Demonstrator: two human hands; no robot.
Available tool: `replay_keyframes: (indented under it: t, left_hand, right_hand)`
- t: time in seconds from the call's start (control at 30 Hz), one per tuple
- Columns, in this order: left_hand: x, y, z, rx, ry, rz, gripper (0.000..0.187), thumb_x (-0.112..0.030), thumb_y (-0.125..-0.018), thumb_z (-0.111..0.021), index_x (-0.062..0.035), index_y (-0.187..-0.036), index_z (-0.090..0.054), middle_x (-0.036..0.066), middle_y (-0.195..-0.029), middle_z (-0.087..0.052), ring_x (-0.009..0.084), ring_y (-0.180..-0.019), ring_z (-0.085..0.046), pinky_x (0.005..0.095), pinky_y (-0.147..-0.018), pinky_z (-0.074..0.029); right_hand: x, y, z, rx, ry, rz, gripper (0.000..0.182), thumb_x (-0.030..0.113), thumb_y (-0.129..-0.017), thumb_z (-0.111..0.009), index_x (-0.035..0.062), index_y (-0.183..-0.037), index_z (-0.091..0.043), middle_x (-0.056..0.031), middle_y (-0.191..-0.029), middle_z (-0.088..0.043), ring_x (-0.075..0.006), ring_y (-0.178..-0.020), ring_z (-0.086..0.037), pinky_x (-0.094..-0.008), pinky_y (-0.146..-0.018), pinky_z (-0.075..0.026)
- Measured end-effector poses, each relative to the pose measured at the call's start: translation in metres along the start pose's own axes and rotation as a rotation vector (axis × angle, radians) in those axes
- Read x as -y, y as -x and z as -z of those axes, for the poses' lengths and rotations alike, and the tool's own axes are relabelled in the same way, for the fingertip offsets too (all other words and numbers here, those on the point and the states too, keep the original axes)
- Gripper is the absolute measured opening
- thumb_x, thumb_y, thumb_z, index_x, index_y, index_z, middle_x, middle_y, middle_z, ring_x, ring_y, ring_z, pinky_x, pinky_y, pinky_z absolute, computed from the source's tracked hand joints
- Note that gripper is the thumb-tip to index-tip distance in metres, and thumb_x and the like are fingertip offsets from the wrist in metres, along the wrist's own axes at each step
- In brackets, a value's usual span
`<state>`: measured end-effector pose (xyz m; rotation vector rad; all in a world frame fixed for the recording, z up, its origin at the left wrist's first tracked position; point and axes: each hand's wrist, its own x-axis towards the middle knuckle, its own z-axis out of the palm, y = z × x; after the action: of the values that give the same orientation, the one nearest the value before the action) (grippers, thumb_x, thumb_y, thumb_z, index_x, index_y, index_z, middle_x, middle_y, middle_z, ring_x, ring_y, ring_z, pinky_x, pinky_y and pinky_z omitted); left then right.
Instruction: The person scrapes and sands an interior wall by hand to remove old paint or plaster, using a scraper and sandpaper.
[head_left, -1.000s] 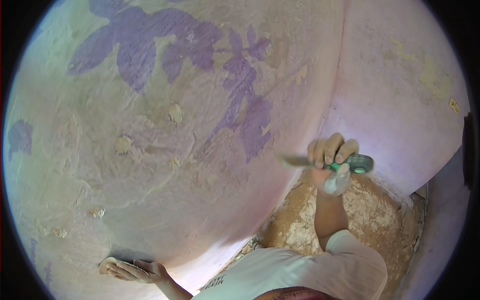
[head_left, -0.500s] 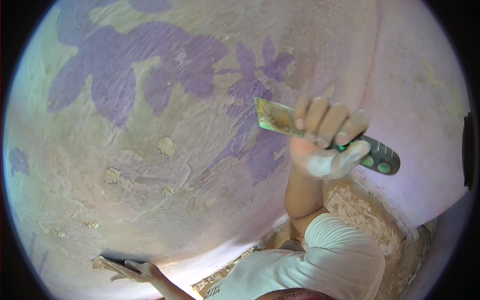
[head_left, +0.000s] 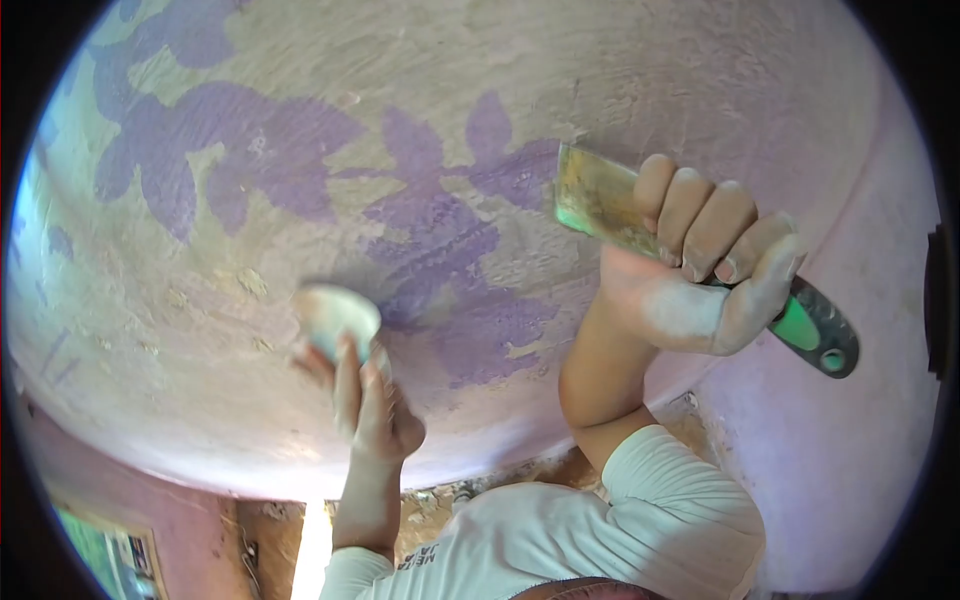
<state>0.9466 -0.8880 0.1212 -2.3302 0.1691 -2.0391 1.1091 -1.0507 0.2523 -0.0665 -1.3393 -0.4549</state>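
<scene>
My right hand (head_left: 715,250) is closed around a putty knife (head_left: 815,325) with a black and green handle. Its worn, stained blade (head_left: 600,200) points up and left, in front of the wall. White powder coats the thumb side of that hand. My left hand (head_left: 375,395) holds a pale, rounded, shallow dish-like piece (head_left: 342,312) by its lower edge, close to the wall; motion blurs it, and its exact kind is unclear. Behind both hands, the wall (head_left: 480,340) carries purple painted leaves (head_left: 415,250) over a rough, scraped-looking plaster surface.
Rough patches (head_left: 250,283) mark the plaster left of the pale piece. A pinkish-lilac wall (head_left: 840,470) meets this one at the right. Lower left are a window or opening (head_left: 105,550) and a bright strip of light (head_left: 312,550). My white shirt sleeve (head_left: 690,490) fills the lower right.
My left hand has risen from the lower left toward the middle, turning the pale piece from edge-on to its face. My right hand with the putty knife has shifted right and slightly up; the view has turned.
</scene>
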Motion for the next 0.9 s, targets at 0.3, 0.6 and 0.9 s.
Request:
replay_keyframes:
  t: [0.3,0.6,0.9]
  left_hand:
    - [-0.02,-0.016,-0.064,0.072,-0.4,0.034,0.04,-0.025,-0.092,-0.046,-0.0059,-0.127,-0.052,0.023,-0.137,-0.041,0.0419,-0.137,-0.02,0.0543,-0.109,0.006]
    - [-0.017,-0.016,-0.064,0.05,-0.421,0.018,0.04,-0.014,-0.085,-0.05,-0.0056,-0.124,-0.055,0.023,-0.137,-0.042,0.0423,-0.136,-0.021,0.0538,-0.11,0.005]
    - [-0.016,-0.016,-0.065,0.035,-0.424,0.014,0.041,-0.012,-0.084,-0.049,-0.0055,-0.124,-0.055,0.023,-0.136,-0.043,0.0429,-0.135,-0.023,0.0543,-0.11,0.003]
  right_hand:
    - [-0.004,0.004,0.004,0.0,-0.092,-0.104,0.03,0.019,-0.092,-0.038,0.017,-0.062,-0.033,0.003,-0.052,-0.035,-0.0079,-0.045,-0.025,-0.0267,-0.049,-0.023]
    - [0.002,0.006,0.012,0.03,-0.045,-0.056,0.028,0.022,-0.094,-0.035,0.0155,-0.067,-0.036,0.0017,-0.056,-0.039,-0.0083,-0.048,-0.029,-0.0263,-0.05,-0.024]
    - [0.009,0.006,0.013,-0.061,-0.126,-0.072,0.029,0.02,-0.093,-0.037,0.0161,-0.064,-0.035,0.0025,-0.055,-0.036,-0.0075,-0.048,-0.028,-0.0256,-0.05,-0.025]
